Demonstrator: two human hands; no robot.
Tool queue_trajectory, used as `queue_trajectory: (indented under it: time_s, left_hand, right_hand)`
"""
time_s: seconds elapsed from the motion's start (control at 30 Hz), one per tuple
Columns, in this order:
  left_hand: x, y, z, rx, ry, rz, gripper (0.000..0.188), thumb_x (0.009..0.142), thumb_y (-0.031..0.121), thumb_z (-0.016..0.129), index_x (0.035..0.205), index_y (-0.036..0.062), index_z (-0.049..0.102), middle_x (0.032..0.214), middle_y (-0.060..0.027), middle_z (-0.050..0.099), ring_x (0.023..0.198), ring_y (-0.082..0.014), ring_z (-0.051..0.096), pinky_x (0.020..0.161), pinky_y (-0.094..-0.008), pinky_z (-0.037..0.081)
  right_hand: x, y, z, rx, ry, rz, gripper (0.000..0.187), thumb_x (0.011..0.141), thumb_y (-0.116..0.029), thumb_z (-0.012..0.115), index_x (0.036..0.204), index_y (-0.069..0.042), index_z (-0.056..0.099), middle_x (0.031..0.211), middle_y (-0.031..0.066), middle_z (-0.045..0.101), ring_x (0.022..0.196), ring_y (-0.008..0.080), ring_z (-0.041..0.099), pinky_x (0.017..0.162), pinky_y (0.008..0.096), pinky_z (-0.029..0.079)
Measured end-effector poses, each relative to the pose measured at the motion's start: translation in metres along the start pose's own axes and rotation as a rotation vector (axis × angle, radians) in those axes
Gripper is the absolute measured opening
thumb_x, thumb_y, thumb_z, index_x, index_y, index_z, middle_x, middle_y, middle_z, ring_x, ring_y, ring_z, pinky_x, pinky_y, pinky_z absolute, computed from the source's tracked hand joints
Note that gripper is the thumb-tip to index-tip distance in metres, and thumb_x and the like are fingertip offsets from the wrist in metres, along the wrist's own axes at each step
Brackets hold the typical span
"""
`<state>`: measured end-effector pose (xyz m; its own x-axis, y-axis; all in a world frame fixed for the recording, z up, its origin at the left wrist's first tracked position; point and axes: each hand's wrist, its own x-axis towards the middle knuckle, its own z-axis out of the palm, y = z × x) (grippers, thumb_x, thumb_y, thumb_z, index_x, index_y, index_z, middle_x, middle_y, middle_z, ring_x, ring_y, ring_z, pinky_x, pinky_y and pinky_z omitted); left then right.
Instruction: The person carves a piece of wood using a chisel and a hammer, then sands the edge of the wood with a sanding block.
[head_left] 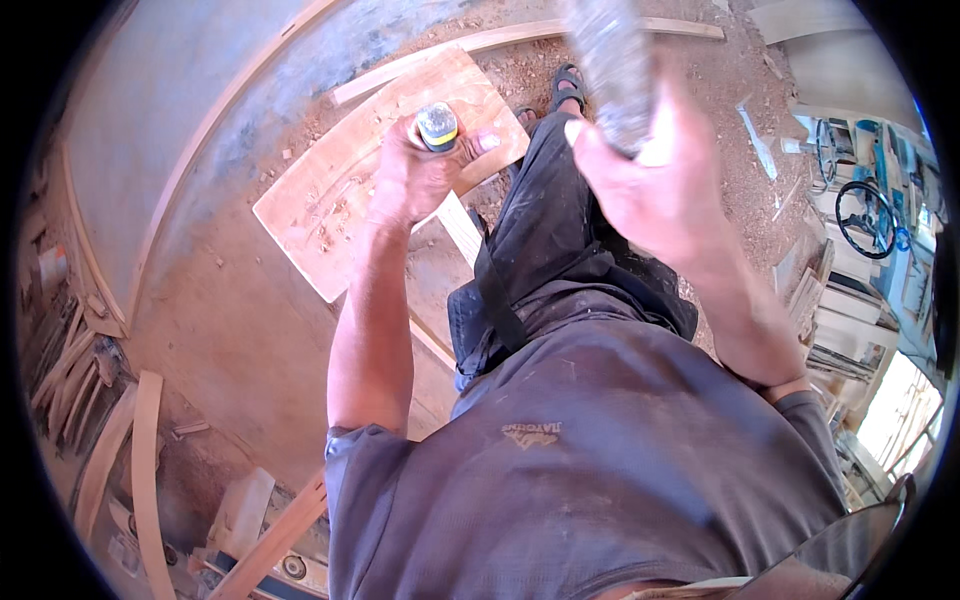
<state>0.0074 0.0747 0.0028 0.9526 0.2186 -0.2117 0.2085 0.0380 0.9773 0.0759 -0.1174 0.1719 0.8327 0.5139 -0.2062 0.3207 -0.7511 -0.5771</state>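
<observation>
My left hand [412, 178] is wrapped round the handle of a chisel [437, 126], seen from its butt end, which is pale and worn with a yellow band. The blade is hidden below the fist. Under it lies a wide, light wooden board [325, 215] with a curved edge, and loose shavings are scattered on top. To the right, my right hand [665, 185] is raised, gripping a rough grey block of wood [612, 75]. Motion blurs both that hand and the block, which is apart from the chisel.
A pale wooden strut [460, 228] shows below the board. Long curved wooden strips [175, 200] lie on the dusty floor at left and behind the board. Offcuts [75, 375] are heaped at far left. A machine with a black handwheel [866, 219] stands at right.
</observation>
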Motion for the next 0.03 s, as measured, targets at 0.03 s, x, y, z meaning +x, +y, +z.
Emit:
queue_trajectory:
  time_s: [0.03]
  left_hand:
    - [-0.0014,0.0022,0.002,0.057,0.014,0.014,0.031,0.085,0.032,0.088,0.084,0.0097,0.066,0.074,0.006,0.06,0.068,-0.0081,0.053,0.061,-0.0267,0.046]
  right_hand:
    - [0.0015,0.0011,-0.0012,-0.088,-0.149,0.157,0.06,0.091,-0.018,0.074,0.143,-0.007,0.048,0.113,0.0125,0.073,0.092,0.0256,0.072,0.086,0.0313,0.056]
